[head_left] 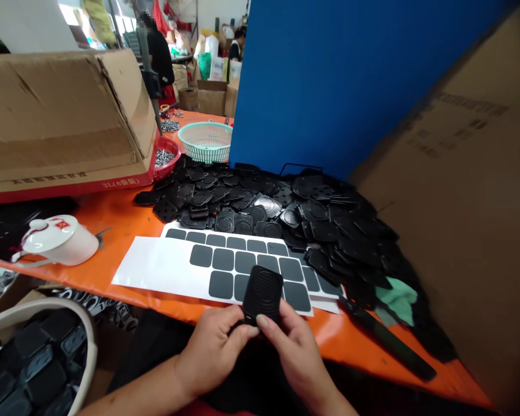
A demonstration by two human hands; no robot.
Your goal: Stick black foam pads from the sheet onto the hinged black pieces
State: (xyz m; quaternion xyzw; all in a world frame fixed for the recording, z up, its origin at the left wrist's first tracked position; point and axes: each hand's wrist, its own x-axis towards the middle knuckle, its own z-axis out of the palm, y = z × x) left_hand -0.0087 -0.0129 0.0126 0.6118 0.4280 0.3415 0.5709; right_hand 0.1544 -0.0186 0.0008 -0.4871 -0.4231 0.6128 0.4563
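Between my two hands I hold a black ridged plastic plate (263, 292), roughly square with rounded corners, tilted up over the table's front edge. My left hand (219, 341) pinches its lower left corner. With the thumb on its near edge, my right hand (297, 352) grips the lower right side. Just beyond lie white sheets (156, 266) bearing rows of dark grey rounded-square stickers (223, 259); the plate hides part of them. A large heap of similar black plates (260, 199) spreads behind the sheets.
A white lidded mug (71, 240) and a cardboard box (60, 115) stand left. At lower left is a tub (91, 341) of black pieces. A dark flat tool (390, 341) and green cloth (396, 300) lie right, beside a blue panel (329, 75). Two people are in the background.
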